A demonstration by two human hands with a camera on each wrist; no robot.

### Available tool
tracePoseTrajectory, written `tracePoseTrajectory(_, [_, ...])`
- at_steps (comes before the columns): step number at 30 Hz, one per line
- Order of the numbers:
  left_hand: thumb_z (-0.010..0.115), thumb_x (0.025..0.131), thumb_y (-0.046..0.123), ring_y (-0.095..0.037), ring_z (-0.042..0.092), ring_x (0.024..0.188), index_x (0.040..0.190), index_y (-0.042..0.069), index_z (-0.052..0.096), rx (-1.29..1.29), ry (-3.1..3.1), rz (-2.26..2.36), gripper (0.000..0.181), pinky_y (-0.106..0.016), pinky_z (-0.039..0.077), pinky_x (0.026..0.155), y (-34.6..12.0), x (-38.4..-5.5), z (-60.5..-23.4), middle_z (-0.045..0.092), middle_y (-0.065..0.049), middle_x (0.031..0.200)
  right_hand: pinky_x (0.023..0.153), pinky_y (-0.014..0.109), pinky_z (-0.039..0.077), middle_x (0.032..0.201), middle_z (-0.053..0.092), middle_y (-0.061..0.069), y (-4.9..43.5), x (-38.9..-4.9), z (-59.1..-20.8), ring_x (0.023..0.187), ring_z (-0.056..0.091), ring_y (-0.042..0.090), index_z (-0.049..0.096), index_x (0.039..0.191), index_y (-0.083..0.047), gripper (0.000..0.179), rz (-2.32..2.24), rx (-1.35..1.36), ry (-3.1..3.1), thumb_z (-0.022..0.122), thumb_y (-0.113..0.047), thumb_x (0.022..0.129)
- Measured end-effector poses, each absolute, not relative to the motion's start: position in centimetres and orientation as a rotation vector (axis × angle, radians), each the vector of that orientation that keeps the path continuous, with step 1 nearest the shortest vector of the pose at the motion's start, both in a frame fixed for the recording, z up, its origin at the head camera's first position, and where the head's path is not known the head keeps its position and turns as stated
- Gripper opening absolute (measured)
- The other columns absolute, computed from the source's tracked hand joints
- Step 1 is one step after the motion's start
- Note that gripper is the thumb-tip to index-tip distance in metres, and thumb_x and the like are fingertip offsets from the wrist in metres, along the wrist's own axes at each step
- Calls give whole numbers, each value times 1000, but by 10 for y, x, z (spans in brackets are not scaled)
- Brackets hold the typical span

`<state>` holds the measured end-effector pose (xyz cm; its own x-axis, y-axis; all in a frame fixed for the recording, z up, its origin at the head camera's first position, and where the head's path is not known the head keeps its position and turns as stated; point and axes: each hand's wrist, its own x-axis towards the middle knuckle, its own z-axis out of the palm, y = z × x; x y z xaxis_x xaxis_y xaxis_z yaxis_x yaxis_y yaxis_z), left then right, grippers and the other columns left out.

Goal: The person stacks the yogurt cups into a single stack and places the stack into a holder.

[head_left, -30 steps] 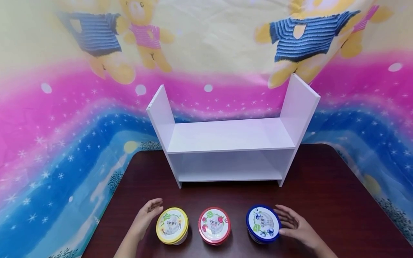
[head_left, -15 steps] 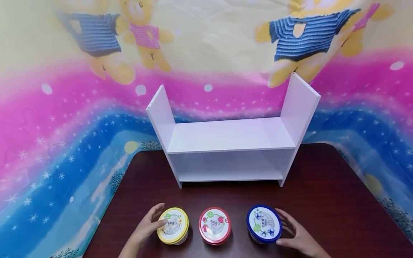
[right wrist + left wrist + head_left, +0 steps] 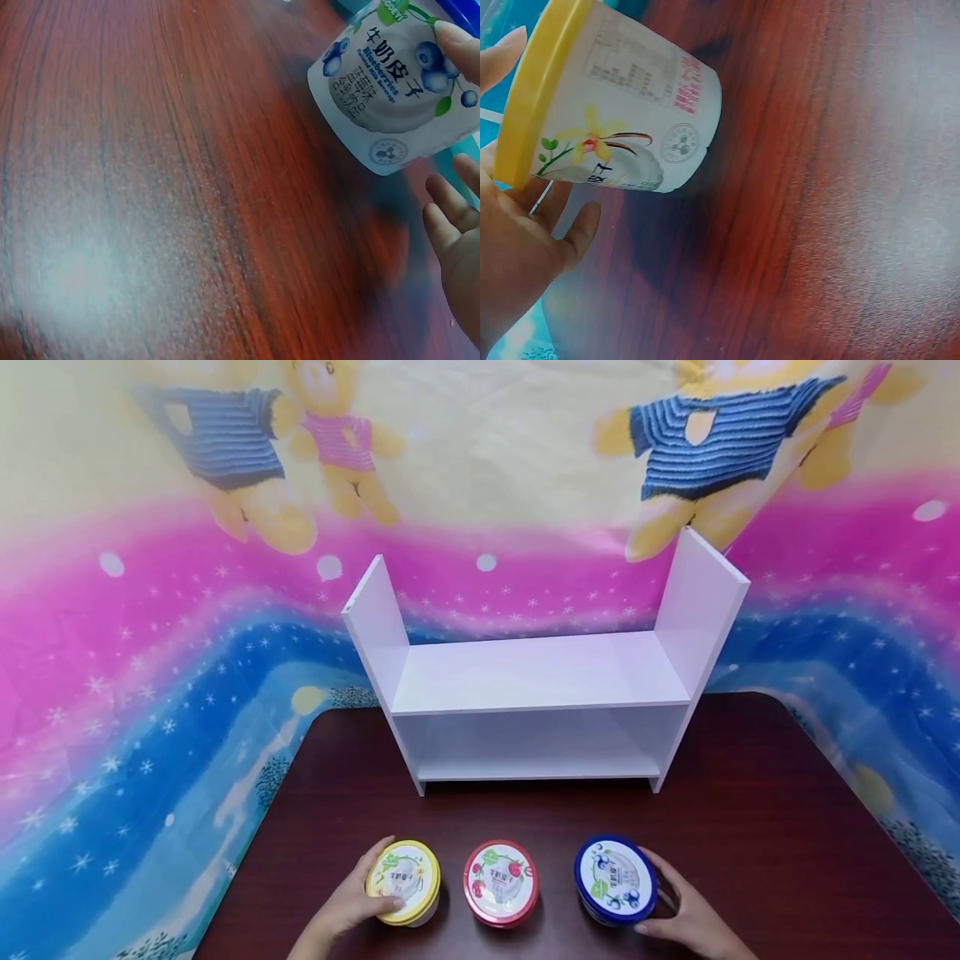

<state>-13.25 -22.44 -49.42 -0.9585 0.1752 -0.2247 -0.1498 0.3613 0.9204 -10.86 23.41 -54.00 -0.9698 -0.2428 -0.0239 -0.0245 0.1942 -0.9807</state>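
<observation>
A round tub with a yellow lid (image 3: 403,872) stands at my left hand (image 3: 347,906). The left thumb lies over its lid while the fingers curve along its outer side; a vanilla flower is printed on the white wall (image 3: 630,97). To the right, my right hand (image 3: 692,912) curves about a blue-lidded blueberry tub (image 3: 615,877), the thumb at the near side and the fingertips partly hidden behind the lid. In the right wrist view the thumb overlaps the printed wall (image 3: 382,82), and the lower fingers hang apart from it. Between them sits a red-lidded tub (image 3: 500,885).
Behind the tubs a white two-tier shelf (image 3: 540,672) with tall side panels stands on the dark wooden table (image 3: 757,827). A curtain printed with teddy bears (image 3: 701,443) hangs at the back and sides.
My left hand has moved right onto the yellow-lidded tub, its thumb now over the lid. The right hand has come in closer around the blue-lidded tub. The tubs stay in place.
</observation>
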Motion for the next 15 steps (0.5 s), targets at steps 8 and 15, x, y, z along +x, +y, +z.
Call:
tracePoseTrajectory(8, [77,55,9,-28,30,110,137,11,22,124,2427,1607,98,-44,22,91,-223,-130,-498,26,-19,132,86,11,25,134,25,22,227,-113,-542,110,29,-5,19,134,2,99,-1720,-108,2338,79,-8,56])
tracePoseTrajectory(15, [79,53,10,-26,30,110,137,13,23,152,2411,1599,101,-44,21,91,-226,-128,-498,28,-14,131,85,13,27,133,29,21,221,-114,-545,114,32,13,20,134,2,104,-1662,-25,2349,82,-14,52])
